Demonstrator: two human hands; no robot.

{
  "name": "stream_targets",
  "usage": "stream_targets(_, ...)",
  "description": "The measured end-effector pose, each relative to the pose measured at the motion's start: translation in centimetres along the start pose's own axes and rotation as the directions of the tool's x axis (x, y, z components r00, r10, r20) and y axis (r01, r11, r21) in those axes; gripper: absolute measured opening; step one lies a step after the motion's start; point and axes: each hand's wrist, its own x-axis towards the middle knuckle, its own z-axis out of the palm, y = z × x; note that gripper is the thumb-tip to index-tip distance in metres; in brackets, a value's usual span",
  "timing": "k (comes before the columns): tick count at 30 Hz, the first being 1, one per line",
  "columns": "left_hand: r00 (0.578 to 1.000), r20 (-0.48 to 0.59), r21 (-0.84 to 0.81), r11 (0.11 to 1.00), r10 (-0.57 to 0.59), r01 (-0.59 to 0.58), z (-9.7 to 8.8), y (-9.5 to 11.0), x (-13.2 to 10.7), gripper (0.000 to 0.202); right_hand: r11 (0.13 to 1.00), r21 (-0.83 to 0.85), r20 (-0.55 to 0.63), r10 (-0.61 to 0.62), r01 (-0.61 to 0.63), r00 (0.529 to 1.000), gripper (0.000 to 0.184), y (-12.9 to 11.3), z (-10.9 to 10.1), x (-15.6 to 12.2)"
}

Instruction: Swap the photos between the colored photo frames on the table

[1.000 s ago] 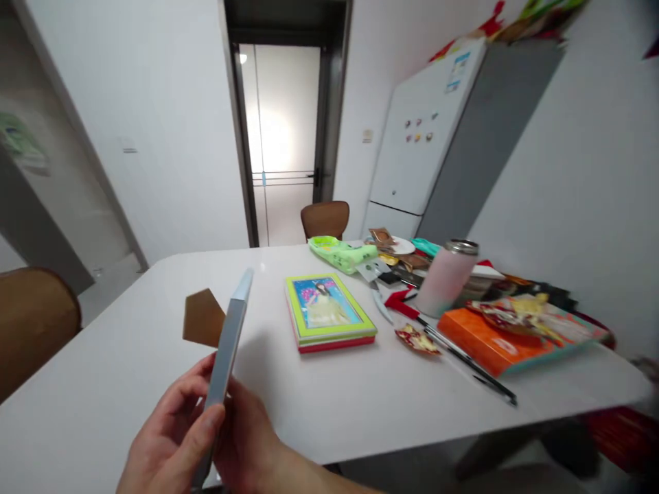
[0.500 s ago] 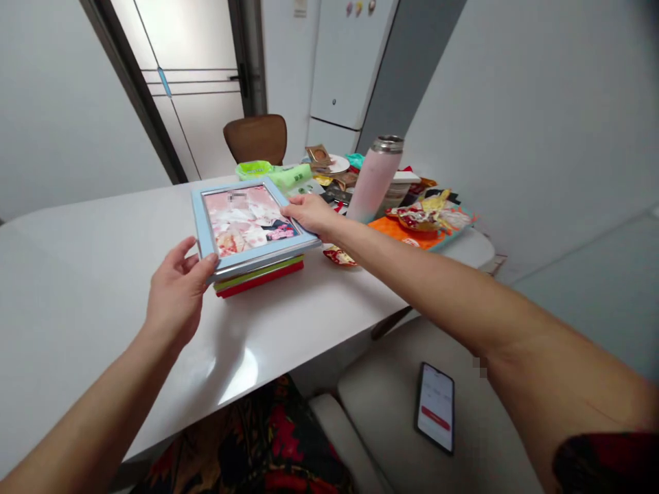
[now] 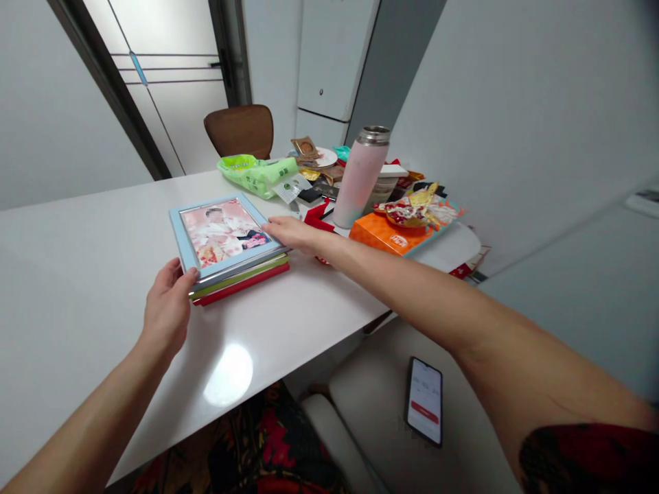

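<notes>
A light blue picture frame lies face up on a stack of a green frame and a red frame on the white table. My left hand grips the near left corner of the blue frame, fingers curled on its edge. My right hand rests on the frame's right edge, fingers stretched flat against it.
A pink flask stands right of the stack beside an orange box with wrappers, a green bag and small clutter. A brown chair and a fridge are behind. A phone lies on a seat below.
The blue frame went from held upright in both hands to lying flat on the stack. Since half a second ago it has settled lower, and my hands stay at its edges.
</notes>
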Motion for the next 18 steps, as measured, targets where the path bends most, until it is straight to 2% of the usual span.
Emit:
stream_targets(4,0.99,0.129,-0.092,0.993,-0.062,0.075,-0.5,-0.9,-0.2,0.026,0.996,-0.063,0.004,0.065,-0.065,0.998,0.032,-0.6,1.4,-1.6)
stream_targets(7,0.998,0.05,-0.057,0.998,-0.031,0.033,-2.5,-1.7,0.4,0.027,0.992,-0.093,-0.022,0.08,-0.082,0.997,0.034,-1.9,3.8,-2.1)
stream_targets(9,1.0,-0.018,-0.03,1.0,0.003,-0.003,-4.8,-2.2,1.1,0.028,0.994,-0.091,-0.02,0.063,-0.064,0.998,0.033,-3.2,5.9,-2.1)
stream_targets(12,0.993,-0.108,-0.003,0.999,0.048,-0.049,-9.3,-2.4,2.0,0.03,0.998,-0.062,0.013,-0.005,0.006,1.0,0.032,-5.7,9.9,-1.6)
stream_targets(18,0.943,-0.319,0.046,0.995,0.101,-0.091,-18.8,-1.7,2.3,0.03,0.987,-0.022,0.122,-0.158,0.162,0.98,0.033,-11.7,18.5,0.1)
